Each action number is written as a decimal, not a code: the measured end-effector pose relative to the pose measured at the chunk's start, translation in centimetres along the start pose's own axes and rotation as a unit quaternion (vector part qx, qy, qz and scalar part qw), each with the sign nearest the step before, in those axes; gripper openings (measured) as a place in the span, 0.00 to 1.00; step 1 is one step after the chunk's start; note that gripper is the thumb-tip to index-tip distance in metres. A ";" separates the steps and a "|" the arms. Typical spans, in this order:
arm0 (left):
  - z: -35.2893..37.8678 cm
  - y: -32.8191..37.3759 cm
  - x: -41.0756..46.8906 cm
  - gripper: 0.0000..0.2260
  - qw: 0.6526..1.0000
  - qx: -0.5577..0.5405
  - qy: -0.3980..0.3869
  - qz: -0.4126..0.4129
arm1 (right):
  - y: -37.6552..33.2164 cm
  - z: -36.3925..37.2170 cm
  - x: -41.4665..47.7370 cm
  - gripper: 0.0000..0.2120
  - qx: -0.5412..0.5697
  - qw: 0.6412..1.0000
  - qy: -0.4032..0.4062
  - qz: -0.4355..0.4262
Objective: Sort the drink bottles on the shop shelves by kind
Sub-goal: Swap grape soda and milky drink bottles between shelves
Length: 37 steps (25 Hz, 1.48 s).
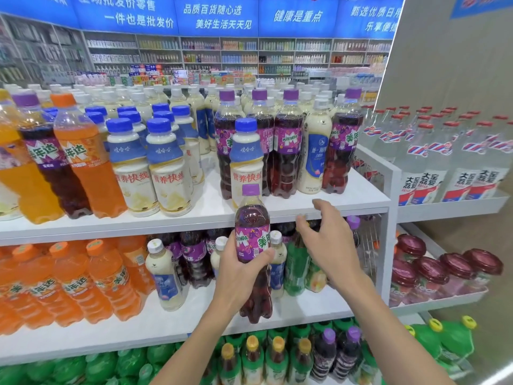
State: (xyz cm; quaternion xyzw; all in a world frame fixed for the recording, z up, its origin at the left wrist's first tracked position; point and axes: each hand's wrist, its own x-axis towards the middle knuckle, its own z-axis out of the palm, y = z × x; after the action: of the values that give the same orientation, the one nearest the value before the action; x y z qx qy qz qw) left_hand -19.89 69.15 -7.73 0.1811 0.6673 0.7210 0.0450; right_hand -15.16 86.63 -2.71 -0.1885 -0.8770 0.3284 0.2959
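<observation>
- Grape soda bottle (252, 245): upright in front of the top shelf (361, 197) edge, your left hand (238, 273) wrapped round its label.
- Right hand (330, 245): fingers spread, empty, near the green bottle (295, 262).
- Step, judged: regrouping a stray grape bottle with the purple group (286, 145).
- Next: lift over the shelf lip. There is bare board right of the blue-capped milk bottle (247, 151).

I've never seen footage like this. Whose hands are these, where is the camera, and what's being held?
There is no machine here: a person wears a wide-angle camera on the head, so this single picture looks down at their own hands. The left hand grips a purple soda bottle. The right hand, fingers spread, holds nothing. The white shelves carry mixed drinks: blue-capped milk drinks on top, orange sodas below.
</observation>
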 end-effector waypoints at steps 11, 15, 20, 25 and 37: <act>1.6 2.4 1.3 0.18 1.000 -0.028 -0.002 0.006 | -0.9 -2.0 4.5 0.26 0.008 0.999 0.033 -0.037; 1.6 2.7 1.8 0.23 0.999 -0.041 -0.004 0.009 | -0.9 -1.9 5.2 0.28 0.024 0.999 0.016 -0.030; 1.4 3.6 2.6 0.19 0.998 -0.046 -0.020 0.023 | -4.5 -1.9 8.8 0.33 0.095 0.995 0.000 -0.030; 0.6 3.9 3.4 0.18 0.999 -0.034 -0.022 0.028 | -7.8 -1.0 11.2 0.33 0.092 0.992 0.043 -0.071; -3.2 2.9 2.5 0.17 0.999 -0.036 0.024 0.025 | -9.4 -0.1 14.7 0.38 0.027 0.997 0.040 -0.062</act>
State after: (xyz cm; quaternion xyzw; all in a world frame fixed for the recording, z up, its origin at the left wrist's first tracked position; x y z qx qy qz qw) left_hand -22.75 66.54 -4.56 0.1787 0.6369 0.7498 0.0179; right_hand -27.43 87.72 9.63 -0.1391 -0.8651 0.3251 0.3557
